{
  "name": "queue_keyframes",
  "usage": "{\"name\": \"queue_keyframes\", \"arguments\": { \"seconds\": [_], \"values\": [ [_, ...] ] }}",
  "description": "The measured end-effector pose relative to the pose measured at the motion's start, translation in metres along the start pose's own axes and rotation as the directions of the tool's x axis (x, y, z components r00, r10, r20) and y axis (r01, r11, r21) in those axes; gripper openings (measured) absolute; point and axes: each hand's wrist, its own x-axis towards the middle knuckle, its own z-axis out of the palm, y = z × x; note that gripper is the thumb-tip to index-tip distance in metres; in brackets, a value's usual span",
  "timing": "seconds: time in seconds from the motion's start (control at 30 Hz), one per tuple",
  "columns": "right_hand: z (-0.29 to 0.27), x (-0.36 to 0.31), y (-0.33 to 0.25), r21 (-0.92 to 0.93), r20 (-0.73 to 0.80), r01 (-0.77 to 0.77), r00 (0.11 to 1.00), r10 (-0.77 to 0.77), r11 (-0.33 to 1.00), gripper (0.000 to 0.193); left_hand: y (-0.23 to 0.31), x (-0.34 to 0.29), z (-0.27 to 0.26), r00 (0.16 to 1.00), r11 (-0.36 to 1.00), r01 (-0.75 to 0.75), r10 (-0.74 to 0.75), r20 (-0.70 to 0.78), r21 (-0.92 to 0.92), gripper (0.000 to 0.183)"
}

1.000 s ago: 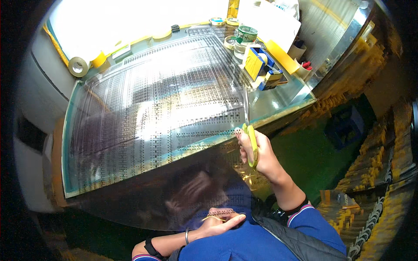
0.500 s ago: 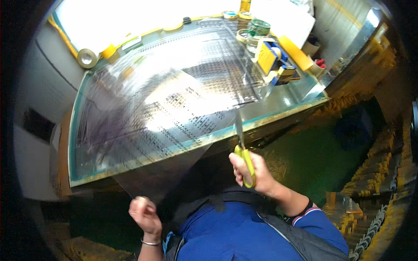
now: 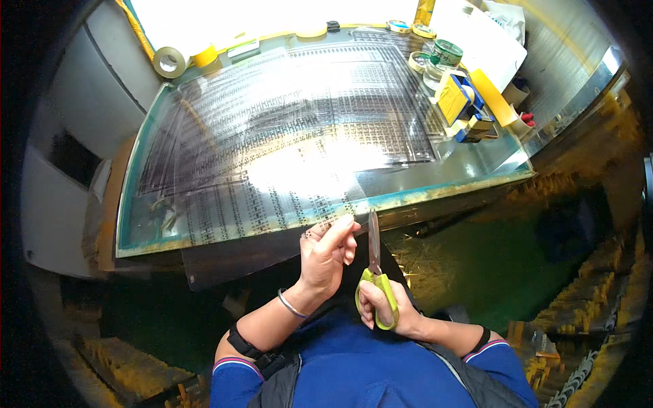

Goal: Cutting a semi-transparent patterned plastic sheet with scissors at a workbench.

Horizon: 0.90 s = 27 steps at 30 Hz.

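A clear film sheet (image 3: 228, 262) printed with rows of small dark marks lies partly over the glass-topped table, its near part hanging past the front edge. My left hand (image 3: 325, 258) pinches its near right edge between thumb and fingers. Just to the right, my right hand (image 3: 389, 307) is closed round the yellow-green handles of a pair of scissors (image 3: 374, 248). The blades point away from me and look close together, beside the left fingertips. Whether they touch the film I cannot tell. Beneath it, more dark-patterned film (image 3: 408, 139) covers the glass.
A blue and yellow tape dispenser (image 3: 457, 102) stands on the table's right side, near clear and green tape rolls (image 3: 446, 53). At the back left are a grey tape roll (image 3: 170, 62) and a yellow one (image 3: 204, 55). The table's front rim (image 3: 449, 193) runs before me.
My left hand has come up and right, from low on the left to beside the scissors, and the film has shifted with it. The scissors sit slightly lower. The view has shifted too.
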Motion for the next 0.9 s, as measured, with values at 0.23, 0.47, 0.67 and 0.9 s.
{"name": "queue_keyframes", "arguments": {
  "seconds": [0.23,0.47,0.67,0.9],
  "values": [
    [0.01,0.023,0.0,-0.011,-0.097,0.385,0.918,-0.385,0.923,0.031,-0.006,-0.007,0.018,0.997,0.97,-0.008,0.026,-0.068,0.244,0.016],
    [0.016,0.027,-0.006,-0.194,-0.208,0.427,0.862,-0.462,0.883,0.029,-0.006,-0.009,0.021,0.999,0.972,-0.006,0.015,-0.038,0.234,0.014],
    [0.021,0.03,-0.005,-0.255,-0.224,0.445,0.836,-0.501,0.858,0.029,-0.005,-0.01,0.021,0.999,0.979,-0.001,0.007,-0.032,0.203,0.014],
    [0.021,0.032,-0.002,-0.341,-0.231,0.432,0.822,-0.52,0.835,0.03,-0.004,-0.008,0.014,0.999,0.971,-0.029,0.032,-0.007,0.236,0.015]
  ]
}}
